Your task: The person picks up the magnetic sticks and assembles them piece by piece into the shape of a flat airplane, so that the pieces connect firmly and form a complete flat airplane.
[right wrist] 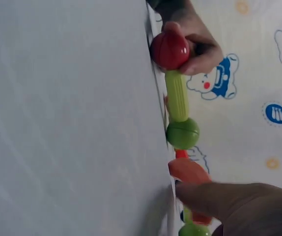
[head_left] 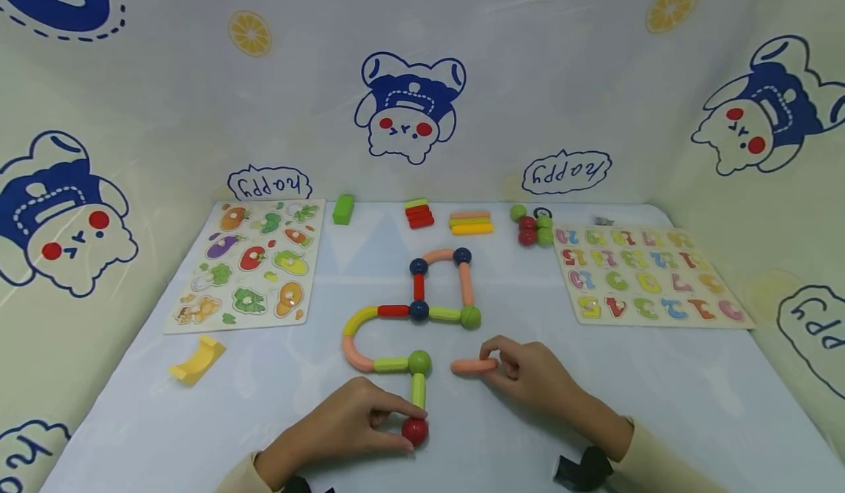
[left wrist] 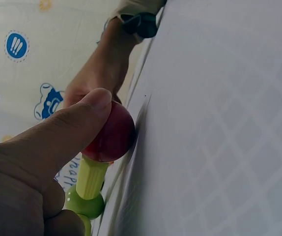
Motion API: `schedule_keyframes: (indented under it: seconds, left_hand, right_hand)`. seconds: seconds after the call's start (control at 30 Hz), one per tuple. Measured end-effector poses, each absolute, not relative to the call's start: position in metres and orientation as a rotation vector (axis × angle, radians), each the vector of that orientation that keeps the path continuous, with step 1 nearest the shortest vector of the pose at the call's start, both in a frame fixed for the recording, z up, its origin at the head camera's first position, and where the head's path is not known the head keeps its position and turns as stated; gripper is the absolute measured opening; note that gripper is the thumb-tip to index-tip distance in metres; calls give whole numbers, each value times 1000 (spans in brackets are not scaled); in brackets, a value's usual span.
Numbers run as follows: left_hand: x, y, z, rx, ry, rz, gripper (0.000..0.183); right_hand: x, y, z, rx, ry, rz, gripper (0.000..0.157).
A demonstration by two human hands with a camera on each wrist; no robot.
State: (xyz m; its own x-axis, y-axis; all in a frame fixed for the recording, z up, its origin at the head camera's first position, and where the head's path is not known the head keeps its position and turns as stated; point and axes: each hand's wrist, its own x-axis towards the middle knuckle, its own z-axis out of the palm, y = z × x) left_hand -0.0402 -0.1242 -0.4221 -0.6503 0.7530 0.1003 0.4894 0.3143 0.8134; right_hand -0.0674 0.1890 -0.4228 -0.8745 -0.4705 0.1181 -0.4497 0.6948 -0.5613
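From right hand's (head_left: 538, 377) pinch juts a pink rod (head_left: 470, 367).

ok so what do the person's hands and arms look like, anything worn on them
The left hand and right hand are bare, with no gloves. The left sleeve and right sleeve are pale cream and end near the wrists. A chunky black device sits at the right wrist; black parts at the left wrist are mostly cut off.

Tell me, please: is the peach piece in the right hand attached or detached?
Detached: a gap separates the peach piece from the nearest green ball.
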Motion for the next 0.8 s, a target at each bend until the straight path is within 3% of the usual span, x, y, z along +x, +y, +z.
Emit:
schedule_keyframes:
  seconds: [0.23, 0.57, 0.8]
  left_hand:
    - [-40, -123, -423, 1141, 2278, 1261, 35]
    - [-41, -124, -422, 1152, 2299, 1247, 36]
    - [-40, -125, -424, 1150, 2309, 1241, 36]
  right_hand:
    - [-54, 192, -426, -813, 2811, -964, 33]
    - [-52, 189, -429, -880, 2820, -1030, 22]
    - [-37, 179, -427, -1169, 2494, -1223, 22]
